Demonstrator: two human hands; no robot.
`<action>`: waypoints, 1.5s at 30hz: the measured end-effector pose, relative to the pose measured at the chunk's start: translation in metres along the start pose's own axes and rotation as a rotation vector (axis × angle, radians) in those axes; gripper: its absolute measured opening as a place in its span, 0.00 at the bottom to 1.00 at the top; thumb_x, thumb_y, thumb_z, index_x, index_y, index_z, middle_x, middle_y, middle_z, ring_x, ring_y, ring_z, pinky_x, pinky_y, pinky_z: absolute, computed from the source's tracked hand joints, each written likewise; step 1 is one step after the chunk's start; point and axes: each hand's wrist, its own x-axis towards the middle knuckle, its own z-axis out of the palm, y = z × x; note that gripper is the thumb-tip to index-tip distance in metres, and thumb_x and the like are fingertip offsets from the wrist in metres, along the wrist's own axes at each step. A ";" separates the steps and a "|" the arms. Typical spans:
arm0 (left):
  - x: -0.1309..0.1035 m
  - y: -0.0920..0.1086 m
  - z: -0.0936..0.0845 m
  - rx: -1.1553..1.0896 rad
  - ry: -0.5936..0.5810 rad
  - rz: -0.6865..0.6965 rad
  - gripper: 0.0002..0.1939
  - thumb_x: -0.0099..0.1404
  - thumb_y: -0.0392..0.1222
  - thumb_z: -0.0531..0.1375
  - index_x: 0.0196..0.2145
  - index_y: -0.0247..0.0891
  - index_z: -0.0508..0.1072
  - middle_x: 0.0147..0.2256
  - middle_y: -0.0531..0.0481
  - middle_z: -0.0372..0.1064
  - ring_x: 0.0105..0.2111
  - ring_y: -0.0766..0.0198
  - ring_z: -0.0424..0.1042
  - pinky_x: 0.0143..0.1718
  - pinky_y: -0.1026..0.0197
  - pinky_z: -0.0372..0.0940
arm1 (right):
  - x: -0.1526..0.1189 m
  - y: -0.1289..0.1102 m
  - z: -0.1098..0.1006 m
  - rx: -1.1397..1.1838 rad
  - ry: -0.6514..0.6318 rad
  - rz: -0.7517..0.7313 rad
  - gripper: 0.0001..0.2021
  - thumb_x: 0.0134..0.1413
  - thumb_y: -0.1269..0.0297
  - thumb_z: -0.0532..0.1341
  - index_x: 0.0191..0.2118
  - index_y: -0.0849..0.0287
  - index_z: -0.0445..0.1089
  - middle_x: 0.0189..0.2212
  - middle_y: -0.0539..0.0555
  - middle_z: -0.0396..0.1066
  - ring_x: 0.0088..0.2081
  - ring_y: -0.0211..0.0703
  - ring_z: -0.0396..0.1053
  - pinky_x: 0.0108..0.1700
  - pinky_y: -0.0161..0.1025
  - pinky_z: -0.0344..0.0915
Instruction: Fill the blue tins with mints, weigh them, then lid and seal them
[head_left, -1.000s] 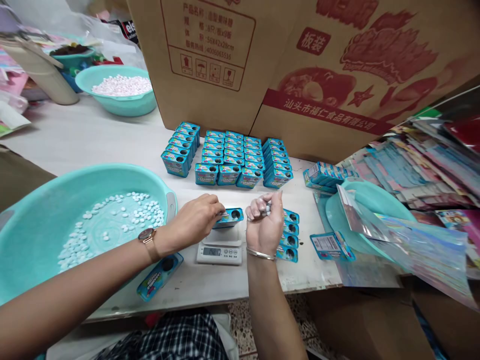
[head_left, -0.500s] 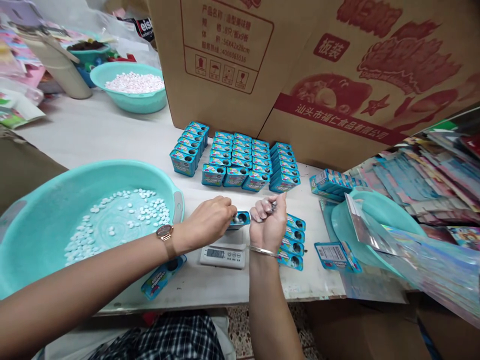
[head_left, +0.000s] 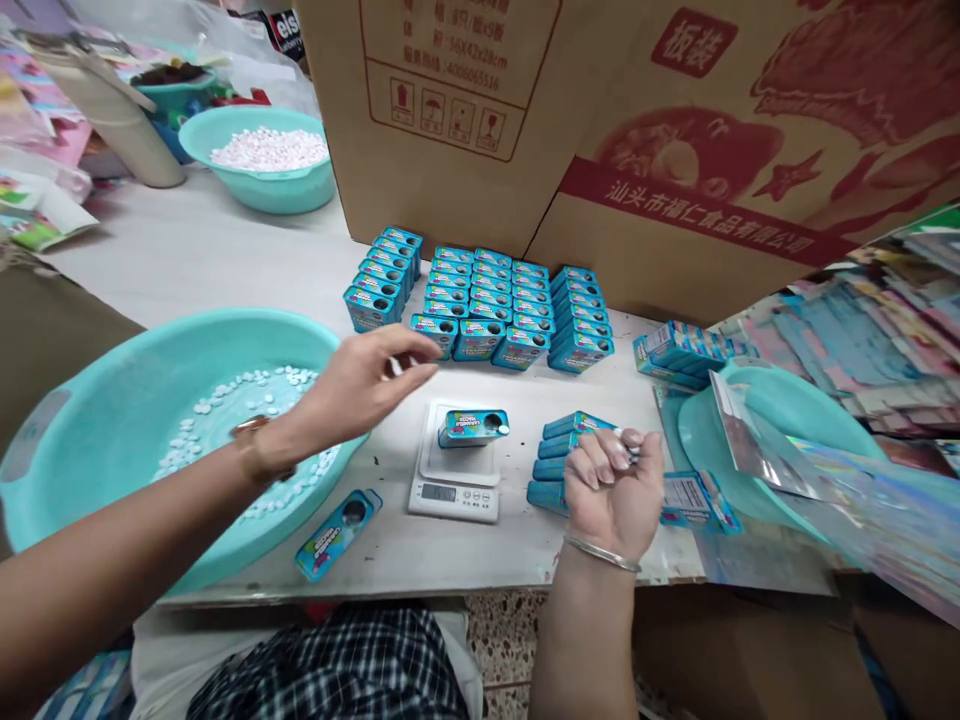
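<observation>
A kitchen scale (head_left: 454, 500) bears a blue candy box (head_left: 463, 428), its round hole facing up. One pale candy (head_left: 505, 430) lies at the edge of that hole. My left hand (head_left: 367, 385) is up over the right rim of the big turquoise basin (head_left: 75, 460), thumb and fingers apart, nothing seen in them. Palm up, my right hand (head_left: 611, 490) has its fingers curled over several pale candies, partly showing between the fingertips. It hovers by a short row of blue boxes (head_left: 559, 450) and hides some of them. Another box (head_left: 341, 535) lies left of the scale.
Rows of upright blue boxes (head_left: 480, 340) stand before a large carton (head_left: 465, 190). A smaller basin (head_left: 262, 190) of white candies is at the back left. On the right are another turquoise basin (head_left: 697, 440), more boxes (head_left: 675, 350) and stacked flat packaging (head_left: 847, 340).
My left hand has left the box on the scale, moving up and left, its fingers now apart. My right hand has moved right and down, still closed. The whole scale now shows.
</observation>
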 end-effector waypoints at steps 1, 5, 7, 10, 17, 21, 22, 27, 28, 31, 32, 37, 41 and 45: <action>-0.009 -0.003 -0.011 0.009 0.009 -0.057 0.10 0.66 0.46 0.58 0.41 0.41 0.76 0.38 0.52 0.75 0.36 0.64 0.72 0.36 0.61 0.67 | -0.003 -0.003 -0.005 0.003 0.007 0.000 0.14 0.55 0.58 0.66 0.27 0.58 0.63 0.17 0.41 0.54 0.16 0.29 0.51 0.15 0.27 0.49; -0.053 -0.019 -0.036 0.058 0.020 -0.260 0.15 0.65 0.55 0.57 0.42 0.46 0.76 0.37 0.60 0.76 0.38 0.62 0.73 0.39 0.61 0.67 | -0.013 -0.011 -0.020 0.009 0.038 0.008 0.13 0.55 0.59 0.66 0.27 0.58 0.63 0.17 0.41 0.55 0.17 0.29 0.52 0.15 0.27 0.51; -0.073 -0.028 -0.039 0.078 0.046 -0.301 0.15 0.63 0.57 0.58 0.41 0.49 0.76 0.36 0.62 0.76 0.37 0.61 0.74 0.38 0.61 0.67 | -0.016 -0.012 -0.024 0.003 0.053 0.018 0.13 0.55 0.59 0.67 0.28 0.57 0.63 0.17 0.41 0.55 0.17 0.30 0.52 0.16 0.27 0.51; -0.093 -0.037 -0.038 0.086 0.048 -0.317 0.14 0.61 0.59 0.59 0.40 0.53 0.76 0.36 0.62 0.76 0.37 0.59 0.74 0.36 0.60 0.68 | -0.017 -0.011 -0.025 -0.005 0.064 0.031 0.13 0.54 0.59 0.67 0.28 0.58 0.63 0.17 0.41 0.55 0.17 0.29 0.52 0.15 0.27 0.51; -0.096 -0.027 -0.034 0.051 -0.038 -0.267 0.12 0.64 0.54 0.59 0.43 0.51 0.75 0.39 0.54 0.76 0.38 0.58 0.73 0.38 0.56 0.70 | -0.018 -0.008 -0.018 -0.003 0.049 0.033 0.14 0.54 0.59 0.67 0.27 0.57 0.62 0.17 0.40 0.55 0.17 0.29 0.52 0.15 0.27 0.51; -0.080 -0.008 -0.020 0.057 -0.071 -0.103 0.14 0.67 0.50 0.58 0.47 0.47 0.74 0.42 0.50 0.75 0.40 0.59 0.73 0.40 0.57 0.70 | -0.021 -0.005 -0.016 -0.004 0.036 0.031 0.14 0.54 0.58 0.67 0.28 0.57 0.62 0.17 0.40 0.55 0.16 0.29 0.52 0.15 0.26 0.51; -0.074 -0.003 -0.014 0.068 -0.082 -0.045 0.14 0.67 0.49 0.58 0.49 0.45 0.74 0.43 0.49 0.75 0.41 0.59 0.73 0.42 0.57 0.70 | -0.022 -0.004 -0.016 -0.005 0.029 0.033 0.14 0.54 0.58 0.67 0.28 0.57 0.62 0.17 0.40 0.55 0.16 0.29 0.51 0.15 0.26 0.51; -0.040 0.020 0.029 0.166 -0.164 0.220 0.14 0.69 0.41 0.54 0.51 0.40 0.72 0.44 0.44 0.72 0.45 0.58 0.70 0.47 0.54 0.67 | -0.023 0.008 -0.008 0.002 -0.009 0.070 0.15 0.53 0.57 0.68 0.28 0.57 0.62 0.17 0.40 0.54 0.16 0.28 0.50 0.15 0.26 0.50; -0.032 0.023 0.039 0.185 -0.177 0.244 0.14 0.70 0.41 0.54 0.50 0.40 0.72 0.44 0.44 0.71 0.45 0.57 0.70 0.48 0.54 0.67 | -0.023 0.011 -0.006 0.003 -0.013 0.073 0.15 0.53 0.57 0.67 0.28 0.57 0.62 0.17 0.39 0.53 0.16 0.28 0.50 0.15 0.26 0.50; -0.010 0.026 0.069 0.260 -0.175 0.236 0.16 0.67 0.45 0.57 0.50 0.37 0.71 0.44 0.43 0.70 0.45 0.54 0.67 0.47 0.52 0.65 | -0.019 0.019 0.002 -0.001 -0.021 0.085 0.15 0.53 0.55 0.67 0.28 0.57 0.62 0.17 0.39 0.53 0.15 0.27 0.49 0.15 0.26 0.49; -0.003 0.025 0.078 0.286 -0.167 0.216 0.18 0.66 0.47 0.59 0.51 0.36 0.71 0.44 0.42 0.69 0.45 0.52 0.67 0.47 0.50 0.65 | -0.018 0.021 0.005 -0.005 -0.024 0.089 0.15 0.53 0.55 0.67 0.28 0.57 0.61 0.17 0.39 0.52 0.15 0.27 0.48 0.15 0.26 0.48; 0.016 0.009 0.100 0.226 -0.182 0.078 0.20 0.61 0.47 0.63 0.48 0.34 0.72 0.40 0.43 0.70 0.42 0.53 0.68 0.45 0.50 0.65 | -0.003 0.036 0.026 -0.022 0.023 0.025 0.18 0.52 0.52 0.67 0.28 0.57 0.60 0.17 0.38 0.51 0.15 0.27 0.45 0.15 0.26 0.45; 0.017 -0.002 0.094 0.110 -0.147 0.024 0.15 0.63 0.40 0.58 0.47 0.37 0.73 0.39 0.46 0.72 0.42 0.57 0.70 0.45 0.53 0.66 | 0.013 0.051 0.046 -0.087 0.064 -0.050 0.20 0.50 0.47 0.66 0.27 0.57 0.60 0.16 0.38 0.51 0.15 0.26 0.45 0.16 0.27 0.44; 0.012 -0.006 0.083 0.026 -0.150 -0.058 0.15 0.63 0.39 0.56 0.47 0.37 0.73 0.42 0.45 0.73 0.42 0.58 0.71 0.44 0.55 0.67 | 0.025 0.063 0.057 -0.183 0.045 -0.116 0.21 0.49 0.45 0.65 0.26 0.58 0.61 0.16 0.39 0.52 0.16 0.26 0.46 0.18 0.28 0.45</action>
